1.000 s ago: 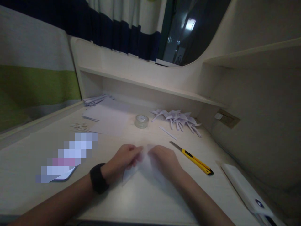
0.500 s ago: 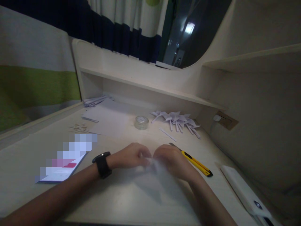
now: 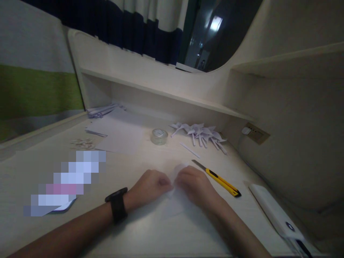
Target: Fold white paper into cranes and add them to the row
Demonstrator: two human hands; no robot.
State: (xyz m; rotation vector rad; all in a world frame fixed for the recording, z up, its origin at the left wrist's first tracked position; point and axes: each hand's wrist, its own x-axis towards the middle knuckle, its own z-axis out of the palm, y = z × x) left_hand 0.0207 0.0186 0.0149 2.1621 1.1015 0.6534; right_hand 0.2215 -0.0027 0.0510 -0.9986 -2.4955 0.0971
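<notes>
The thin white paper (image 3: 176,206) is pinched between the thumb and forefinger of the left hand (image 3: 152,184), their tips brought together at its edge. It is also held by the right hand (image 3: 197,184), whose fingers are curled over it; how tightly they are closed cannot be told, since the paper is blurred and partly covered. The paper is held between the two hands above the near middle of the desk (image 3: 134,233), its upper part seen beyond the right fingers and its lower part spread below them. A black watch (image 3: 118,206) is worn on the left wrist. Just beyond the right hand, a yellow utility knife (image 3: 221,182) is laid aslant with its blade exposed. Farther back, a narrow white strip (image 3: 189,150) is placed in front of a row of paper pinwheels (image 3: 203,132), and a roll of clear tape (image 3: 159,137) is set to their left. White sheets (image 3: 118,132) are spread at the back left, beside a bundle of paper sticks (image 3: 102,111). A phone (image 3: 63,206), mostly masked by pixelation, is laid at the left.
</notes>
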